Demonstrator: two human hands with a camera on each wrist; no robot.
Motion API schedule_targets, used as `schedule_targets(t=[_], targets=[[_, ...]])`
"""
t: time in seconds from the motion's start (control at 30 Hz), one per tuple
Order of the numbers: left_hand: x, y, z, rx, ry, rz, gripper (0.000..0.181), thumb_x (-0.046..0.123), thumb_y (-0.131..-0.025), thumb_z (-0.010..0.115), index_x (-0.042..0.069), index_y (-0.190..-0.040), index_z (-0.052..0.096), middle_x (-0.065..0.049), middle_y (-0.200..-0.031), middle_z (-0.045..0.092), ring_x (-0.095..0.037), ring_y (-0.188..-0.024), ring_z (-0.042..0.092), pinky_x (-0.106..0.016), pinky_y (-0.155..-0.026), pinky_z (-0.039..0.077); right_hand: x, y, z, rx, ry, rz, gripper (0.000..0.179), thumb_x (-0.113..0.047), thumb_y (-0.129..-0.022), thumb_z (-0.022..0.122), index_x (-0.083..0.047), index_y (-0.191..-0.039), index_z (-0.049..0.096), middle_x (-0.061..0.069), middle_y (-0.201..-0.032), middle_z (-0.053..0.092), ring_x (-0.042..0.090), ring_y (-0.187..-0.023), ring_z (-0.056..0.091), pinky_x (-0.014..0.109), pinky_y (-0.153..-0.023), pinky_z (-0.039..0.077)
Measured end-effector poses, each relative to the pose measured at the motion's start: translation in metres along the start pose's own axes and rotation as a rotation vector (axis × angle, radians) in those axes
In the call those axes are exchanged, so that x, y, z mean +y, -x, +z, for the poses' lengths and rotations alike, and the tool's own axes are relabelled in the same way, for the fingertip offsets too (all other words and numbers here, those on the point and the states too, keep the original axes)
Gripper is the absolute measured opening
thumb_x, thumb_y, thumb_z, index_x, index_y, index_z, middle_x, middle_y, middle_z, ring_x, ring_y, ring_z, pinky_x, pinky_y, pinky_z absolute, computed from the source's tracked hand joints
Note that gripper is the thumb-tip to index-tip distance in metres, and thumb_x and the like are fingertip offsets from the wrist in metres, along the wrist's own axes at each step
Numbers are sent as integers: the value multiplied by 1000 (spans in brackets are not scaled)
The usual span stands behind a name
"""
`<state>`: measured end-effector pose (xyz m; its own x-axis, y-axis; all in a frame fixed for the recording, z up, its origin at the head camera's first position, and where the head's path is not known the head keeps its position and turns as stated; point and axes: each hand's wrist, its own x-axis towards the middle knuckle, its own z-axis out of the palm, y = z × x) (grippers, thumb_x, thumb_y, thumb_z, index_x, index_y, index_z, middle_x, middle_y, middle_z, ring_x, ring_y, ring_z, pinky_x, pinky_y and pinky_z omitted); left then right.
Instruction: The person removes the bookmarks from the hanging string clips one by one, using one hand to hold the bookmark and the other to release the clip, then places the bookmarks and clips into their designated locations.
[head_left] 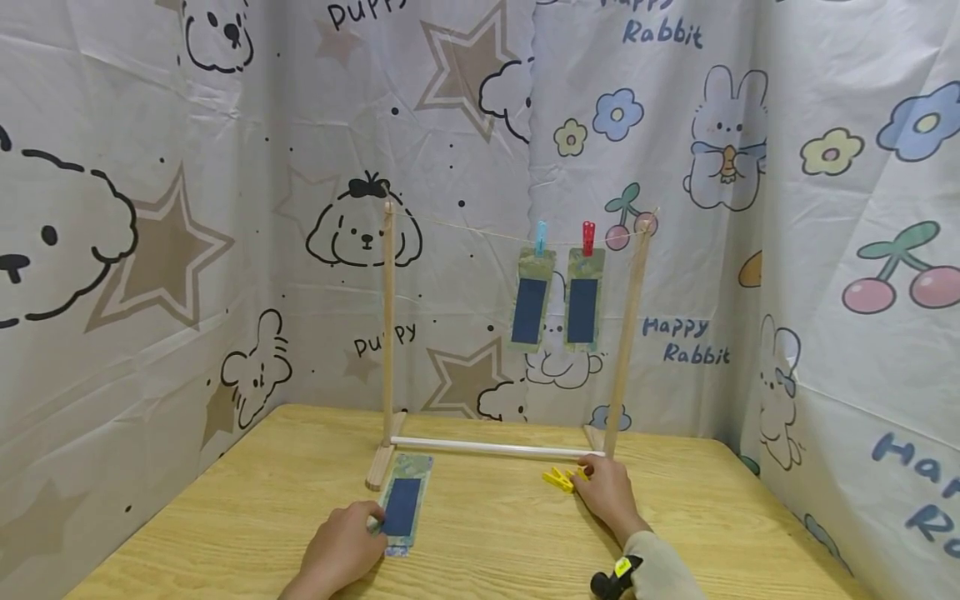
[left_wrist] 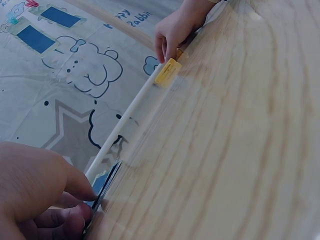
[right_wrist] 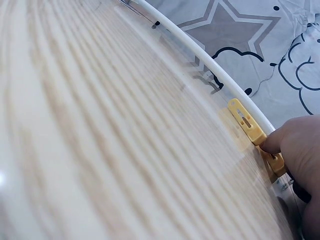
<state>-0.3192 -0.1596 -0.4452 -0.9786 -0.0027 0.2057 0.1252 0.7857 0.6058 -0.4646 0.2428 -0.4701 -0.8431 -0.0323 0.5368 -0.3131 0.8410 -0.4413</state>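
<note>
My left hand [head_left: 341, 543] pinches the left edge of a green patterned strip with a dark blue panel [head_left: 402, 507], which lies on the table; in the left wrist view thumb and fingers close on its edge. My right hand [head_left: 609, 493] has its fingertips on a yellow clothespin [head_left: 558, 478] near the foot of the right post. In the right wrist view the thumb and fingers grip one end of that clothespin [right_wrist: 245, 120]. Two similar strips hang from a string, the left strip [head_left: 531, 310] under a blue clothespin [head_left: 541, 238], the right strip [head_left: 582, 310] under a red clothespin [head_left: 588, 238].
A wooden frame stands on the table [head_left: 495, 550], with a left post [head_left: 388, 325], a right post [head_left: 628, 333] and a white bar [head_left: 495, 448] low between them. The thin string [head_left: 465, 229] joins the post tops. Printed curtains [head_left: 300, 350] enclose the table behind and at both sides.
</note>
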Motion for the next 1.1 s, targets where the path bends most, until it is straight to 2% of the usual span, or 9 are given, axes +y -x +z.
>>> schedule_targets(t=[0.13,0.6,0.83,1.1], targets=[[1,1,0,3,5,9,28,9,-85,71,4,-112,74,2,-61,55,-12,-49,35,-31,-47,31,0,0,0,1,2,-4,27,-10,-81,86,1,-104,77,6,-84,68,27,-80,66,50,-74,55],[0,-1,2,11,-4,-1,30,11,-86,71,5,-116,72,2,-56,50,-12,-48,36,-32,-48,32,-4,1,-3,-4,-11,14,25,-9,-83,85,1,-104,76,6,-84,68,27,-80,65,50,-74,55],[0,-2,1,27,18,10,32,11,-87,70,3,-118,71,4,-51,41,-9,-44,30,-26,-44,26,-5,-2,-4,-2,-9,19,28,-8,-83,85,2,-107,76,10,-88,69,30,-83,66,51,-77,55],[0,-1,1,30,-16,5,32,13,-88,71,4,-119,71,3,-54,44,-11,-46,33,-30,-46,30,-4,-1,-3,-20,-6,25,28,-10,-84,85,2,-108,76,10,-90,70,31,-85,67,52,-78,55]])
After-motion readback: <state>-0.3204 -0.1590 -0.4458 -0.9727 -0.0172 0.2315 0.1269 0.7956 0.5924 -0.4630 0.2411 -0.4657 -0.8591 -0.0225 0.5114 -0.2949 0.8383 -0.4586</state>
